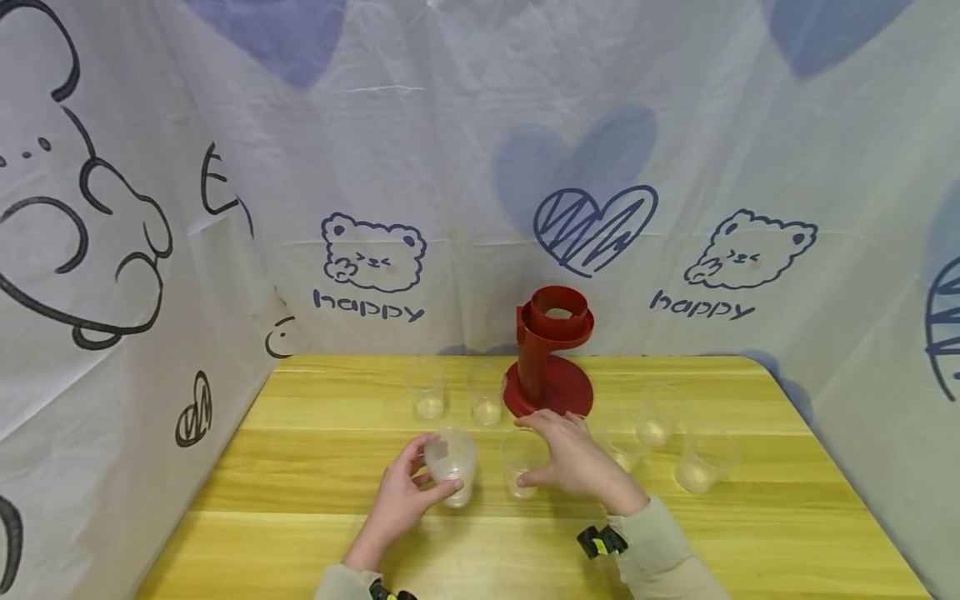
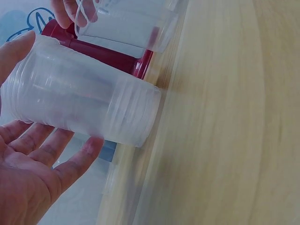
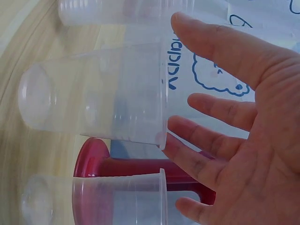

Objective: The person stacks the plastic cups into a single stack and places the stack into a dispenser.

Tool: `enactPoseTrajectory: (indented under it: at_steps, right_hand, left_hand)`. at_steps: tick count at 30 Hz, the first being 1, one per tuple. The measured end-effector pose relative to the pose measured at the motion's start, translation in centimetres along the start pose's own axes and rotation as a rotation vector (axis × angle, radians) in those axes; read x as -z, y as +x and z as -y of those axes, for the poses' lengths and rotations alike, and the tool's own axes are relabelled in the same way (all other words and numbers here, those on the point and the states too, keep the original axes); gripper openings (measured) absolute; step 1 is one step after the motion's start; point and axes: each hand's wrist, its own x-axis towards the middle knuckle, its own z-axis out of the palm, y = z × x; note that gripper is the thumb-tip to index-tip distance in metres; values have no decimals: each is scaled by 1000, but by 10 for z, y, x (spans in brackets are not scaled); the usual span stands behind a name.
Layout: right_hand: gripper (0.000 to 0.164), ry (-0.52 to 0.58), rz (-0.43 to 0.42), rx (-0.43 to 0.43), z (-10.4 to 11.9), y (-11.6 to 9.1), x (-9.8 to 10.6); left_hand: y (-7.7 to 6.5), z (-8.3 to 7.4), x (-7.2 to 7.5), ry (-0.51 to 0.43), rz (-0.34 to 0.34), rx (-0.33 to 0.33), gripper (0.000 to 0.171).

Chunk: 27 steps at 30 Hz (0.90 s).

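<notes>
My left hand (image 1: 408, 492) holds a stack of nested clear plastic cups (image 1: 452, 462), thumb on one side and fingers on the other. In the left wrist view the stack (image 2: 84, 89) shows several close-set rims and stands upright on the table. To its right is a single clear cup (image 1: 517, 467), also upright. My right hand (image 1: 573, 458) is spread around that cup's upper part, fingers loosely bent. In the right wrist view, the fingertips (image 3: 176, 124) are right at the rim of the cup (image 3: 103, 93), with the thumb apart from the fingers.
A red stand (image 1: 551, 350) with a ring-shaped holder is at the back of the wooden table (image 1: 300, 475). Two clear cups (image 1: 487, 400) stand left of it, and several more, including one cup (image 1: 701, 462), stand to the right. A printed cloth (image 1: 465, 167) hangs behind.
</notes>
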Motion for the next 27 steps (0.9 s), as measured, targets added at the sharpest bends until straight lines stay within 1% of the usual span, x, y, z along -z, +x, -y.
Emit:
enactPoseTrajectory:
  at_steps: [7, 12, 19, 27]
  right_hand:
    - [66, -8, -5, 26, -4, 2, -3]
    - [64, -1, -13, 41, -7, 3, -5]
    - [61, -5, 14, 17, -9, 7, -9]
    - [62, 3, 3, 3, -7, 7, -8]
  left_hand:
    - [-1, -1, 1, -8, 10, 17, 68]
    - [0, 1, 1, -7, 5, 10, 69]
    - [1, 3, 1, 11, 2, 11, 68]
    - [0, 2, 2, 11, 8, 18, 68]
